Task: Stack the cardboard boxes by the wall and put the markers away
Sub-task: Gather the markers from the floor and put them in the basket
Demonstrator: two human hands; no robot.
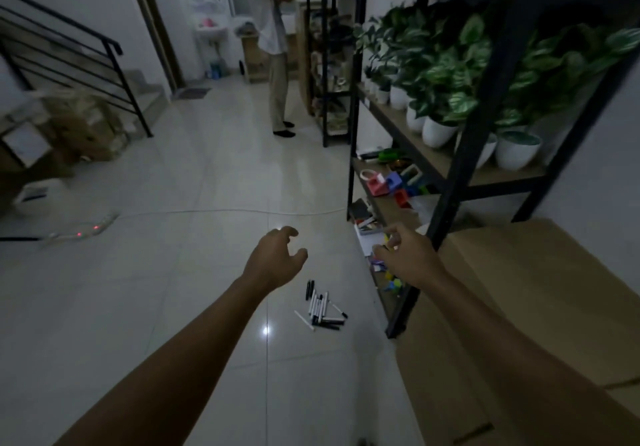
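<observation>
Several black and white markers (322, 307) lie in a loose heap on the pale tiled floor, just left of the black shelf's front leg. My left hand (275, 260) hovers above and to the left of them, fingers loosely curled, holding nothing. My right hand (408, 255) reaches toward the shelf's lowest level, fingers relaxed and empty. A large cardboard box (519, 307) fills the lower right, under my right forearm. More cardboard boxes (86, 123) are piled at the far left beside the stair railing.
A black metal shelf (460, 175) on the right carries potted plants (440, 130), coloured toys (388, 182) and small clutter. A white cable (242, 211) with a power strip (86, 231) crosses the floor. A person (273, 47) stands at the far shelves.
</observation>
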